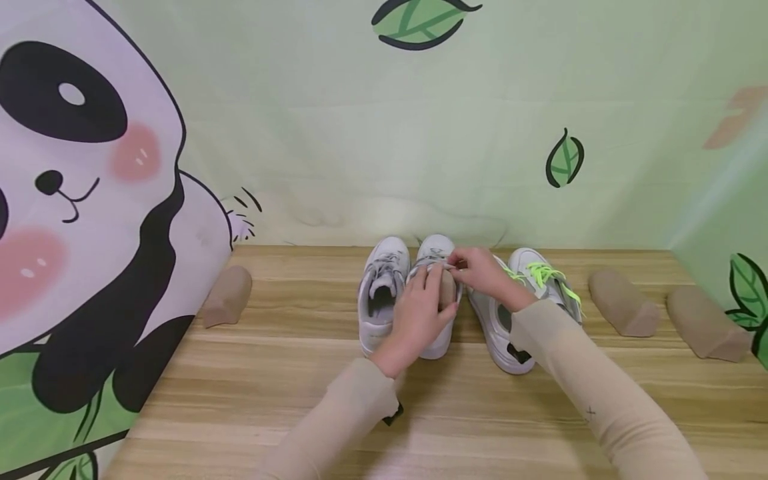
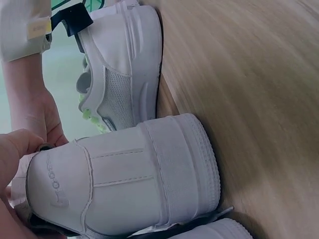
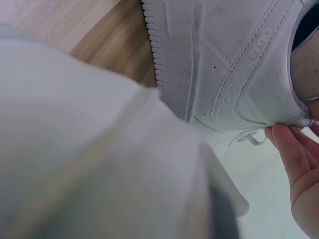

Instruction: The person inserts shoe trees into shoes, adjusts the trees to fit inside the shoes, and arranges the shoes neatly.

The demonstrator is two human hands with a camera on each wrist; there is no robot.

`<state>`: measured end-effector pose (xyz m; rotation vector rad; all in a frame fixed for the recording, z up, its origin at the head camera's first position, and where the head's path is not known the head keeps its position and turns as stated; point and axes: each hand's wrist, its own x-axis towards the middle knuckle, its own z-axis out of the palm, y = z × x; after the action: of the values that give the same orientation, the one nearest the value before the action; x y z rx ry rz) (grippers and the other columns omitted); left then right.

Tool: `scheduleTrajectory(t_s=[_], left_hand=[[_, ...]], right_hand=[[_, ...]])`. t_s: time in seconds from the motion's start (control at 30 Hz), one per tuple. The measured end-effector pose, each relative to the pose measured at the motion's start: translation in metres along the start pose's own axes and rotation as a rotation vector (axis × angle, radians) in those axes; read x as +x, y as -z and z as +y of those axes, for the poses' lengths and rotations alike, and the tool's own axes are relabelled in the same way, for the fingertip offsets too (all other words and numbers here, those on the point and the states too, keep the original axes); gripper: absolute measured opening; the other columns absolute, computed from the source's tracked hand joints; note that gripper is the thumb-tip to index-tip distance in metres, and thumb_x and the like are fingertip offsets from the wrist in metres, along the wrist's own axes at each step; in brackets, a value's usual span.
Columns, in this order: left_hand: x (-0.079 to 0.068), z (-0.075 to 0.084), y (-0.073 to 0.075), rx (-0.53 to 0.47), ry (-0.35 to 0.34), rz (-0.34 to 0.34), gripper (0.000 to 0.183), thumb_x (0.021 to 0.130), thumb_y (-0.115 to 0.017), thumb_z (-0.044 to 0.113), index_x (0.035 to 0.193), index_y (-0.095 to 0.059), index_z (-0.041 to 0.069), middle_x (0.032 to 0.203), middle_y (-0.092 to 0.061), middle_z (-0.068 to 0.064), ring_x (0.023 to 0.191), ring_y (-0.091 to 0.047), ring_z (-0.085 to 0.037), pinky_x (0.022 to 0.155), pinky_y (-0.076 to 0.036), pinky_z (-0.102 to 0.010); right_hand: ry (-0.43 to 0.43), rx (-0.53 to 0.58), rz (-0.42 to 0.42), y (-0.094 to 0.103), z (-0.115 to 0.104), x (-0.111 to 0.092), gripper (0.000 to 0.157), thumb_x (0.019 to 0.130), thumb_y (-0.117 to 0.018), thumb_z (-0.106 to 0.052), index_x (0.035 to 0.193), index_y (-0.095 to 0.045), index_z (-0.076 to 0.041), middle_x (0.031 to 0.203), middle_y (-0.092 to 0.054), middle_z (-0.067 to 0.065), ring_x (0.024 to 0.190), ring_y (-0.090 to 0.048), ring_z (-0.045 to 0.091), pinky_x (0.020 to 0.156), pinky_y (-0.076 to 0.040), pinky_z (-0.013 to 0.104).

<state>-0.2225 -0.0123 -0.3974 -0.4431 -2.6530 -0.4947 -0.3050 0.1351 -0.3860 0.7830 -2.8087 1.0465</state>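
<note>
A white sneaker [image 1: 441, 343] with grey laces stands on the wooden surface, toe to the wall. Out of its opening shows a brown shoe insert [image 1: 447, 290]. My left hand [image 1: 419, 313] holds this insert, fingers over its left side and thumb toward the heel. With thumb and fingertips, my right hand [image 1: 485, 272] pinches the sneaker's upper edge beside the laces, seen closely in the right wrist view. Touching its left side is the matching sneaker [image 1: 373, 328], its opening bare. The left fingertips' exact contact is partly hidden.
To the right stand two white sneakers with bright green laces [image 1: 543, 272], partly behind my right sleeve. One brown insert [image 1: 228, 297] lies at the far left; two more inserts [image 1: 624, 303] lie at the right. A panda-printed wall [image 1: 336, 133] closes the back.
</note>
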Motion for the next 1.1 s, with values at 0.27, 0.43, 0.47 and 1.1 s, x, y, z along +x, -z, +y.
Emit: scheduleTrajectory(t_s=[0.27,0.43,0.47,1.1], left_hand=[[0.005,-0.002,0.0,-0.04,-0.051,-0.029,0.063,0.077,-0.064,0.029,0.129,-0.035,0.007,0.118,-0.049,-0.014,0.105,-0.053,-0.025,0.081,-0.047,-0.037],[0.007,-0.003,0.0,-0.056,-0.054,-0.096,0.063,0.08,-0.063,0.029,0.13,-0.032,0.009,0.119,-0.049,-0.015,0.107,-0.052,-0.025,0.082,-0.047,-0.037],[0.008,-0.004,0.0,-0.058,-0.051,-0.108,0.063,0.08,-0.063,0.029,0.131,-0.032,0.009,0.119,-0.048,-0.015,0.107,-0.051,-0.025,0.083,-0.046,-0.037],[0.02,-0.004,0.002,-0.18,0.231,-0.361,0.067,0.079,-0.06,0.043,0.132,-0.024,0.025,0.148,-0.01,-0.013,0.136,-0.001,-0.034,0.1,-0.006,-0.063]], right_hand=[[0.035,-0.069,0.059,-0.001,0.004,0.0,0.006,0.076,-0.056,-0.003,0.077,-0.062,-0.003,0.076,-0.065,0.01,0.07,-0.057,0.016,0.063,-0.045,0.028],[0.037,-0.04,0.064,-0.001,0.004,-0.001,0.005,0.074,-0.057,-0.002,0.075,-0.062,-0.002,0.073,-0.065,0.009,0.066,-0.053,0.013,0.061,-0.043,0.025],[0.038,-0.034,0.066,-0.001,0.003,-0.001,0.005,0.074,-0.057,-0.002,0.074,-0.062,-0.002,0.073,-0.065,0.009,0.065,-0.053,0.013,0.06,-0.043,0.025],[0.04,0.035,0.083,-0.002,0.003,0.0,0.005,0.072,-0.059,-0.002,0.072,-0.064,-0.002,0.073,-0.067,0.009,0.067,-0.055,0.009,0.062,-0.044,0.022]])
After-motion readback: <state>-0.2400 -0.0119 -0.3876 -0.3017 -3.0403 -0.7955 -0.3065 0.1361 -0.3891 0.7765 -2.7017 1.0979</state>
